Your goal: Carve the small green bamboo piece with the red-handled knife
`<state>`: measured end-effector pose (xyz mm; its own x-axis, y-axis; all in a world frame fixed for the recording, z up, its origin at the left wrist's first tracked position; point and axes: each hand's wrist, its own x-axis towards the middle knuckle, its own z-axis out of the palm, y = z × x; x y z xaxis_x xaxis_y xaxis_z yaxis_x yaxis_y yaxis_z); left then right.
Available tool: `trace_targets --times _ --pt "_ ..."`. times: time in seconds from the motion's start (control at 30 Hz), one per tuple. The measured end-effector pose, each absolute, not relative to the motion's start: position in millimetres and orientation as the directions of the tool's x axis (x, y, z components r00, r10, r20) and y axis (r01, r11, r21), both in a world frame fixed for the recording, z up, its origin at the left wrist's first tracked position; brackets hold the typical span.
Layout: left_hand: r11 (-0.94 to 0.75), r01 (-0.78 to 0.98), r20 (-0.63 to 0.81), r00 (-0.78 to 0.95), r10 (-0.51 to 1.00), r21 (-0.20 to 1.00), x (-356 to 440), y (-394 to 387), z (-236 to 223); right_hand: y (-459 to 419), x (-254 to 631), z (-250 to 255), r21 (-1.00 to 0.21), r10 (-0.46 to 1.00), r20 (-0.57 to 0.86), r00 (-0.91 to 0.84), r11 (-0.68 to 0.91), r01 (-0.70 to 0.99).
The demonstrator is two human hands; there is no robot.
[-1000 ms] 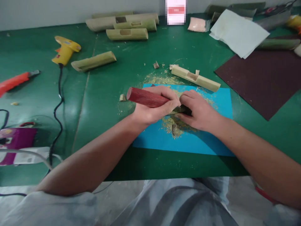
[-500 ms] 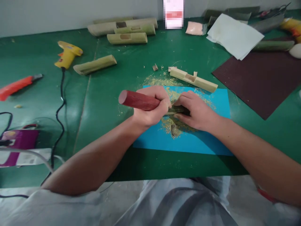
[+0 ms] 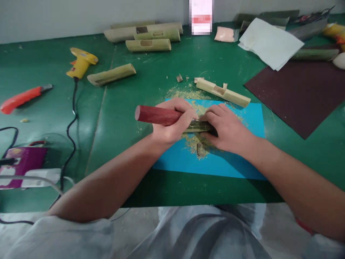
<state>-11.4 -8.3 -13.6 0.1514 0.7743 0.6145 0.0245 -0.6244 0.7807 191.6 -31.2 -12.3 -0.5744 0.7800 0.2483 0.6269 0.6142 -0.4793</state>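
Note:
My left hand (image 3: 172, 131) is closed round the thick red wooden handle of a carving tool (image 3: 153, 114). A glint of metal shows past its fingers, but most of the blade is hidden. My right hand (image 3: 230, 127) grips a green bamboo piece (image 3: 198, 128) from its right end, fingers on the far side and thumb on the near side. The tool's tip meets the bamboo between the two hands. Beneath lies a blue sheet (image 3: 229, 167) strewn with pale shavings (image 3: 192, 144) and a small brown chip (image 3: 201, 149).
Beyond the sheet lies a notched bamboo piece (image 3: 222, 91). More bamboo tubes (image 3: 148, 45) line the back. To the left are a yellow glue gun (image 3: 81, 63), an orange utility knife (image 3: 23, 99), and a purple box (image 3: 32, 158) with cables. White paper (image 3: 271, 43) overlaps a dark brown sheet (image 3: 299, 93).
The red handle has tipped slightly lower and to the left, and more of the bamboo shows between my hands. My right hand keeps its grip. The whole view has shifted slightly.

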Motion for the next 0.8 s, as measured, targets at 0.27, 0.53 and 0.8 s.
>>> trace_targets --times 0.27,0.53,0.8 --pt "-0.590 0.037 0.591 0.008 0.807 0.806 -9 -10 -6 -33 208 -8 -0.393 0.807 0.246 -0.537 0.589 0.706" --pt "-0.522 -0.012 0.521 -0.048 0.852 0.853 1 -10 -4 -37 197 -4 -0.348 0.835 0.178 -0.520 0.548 0.761" --pt "-0.609 0.150 0.567 0.244 0.786 0.779 -1 -17 -4 -40 192 -9 -0.409 0.851 0.202 -0.485 0.523 0.748"
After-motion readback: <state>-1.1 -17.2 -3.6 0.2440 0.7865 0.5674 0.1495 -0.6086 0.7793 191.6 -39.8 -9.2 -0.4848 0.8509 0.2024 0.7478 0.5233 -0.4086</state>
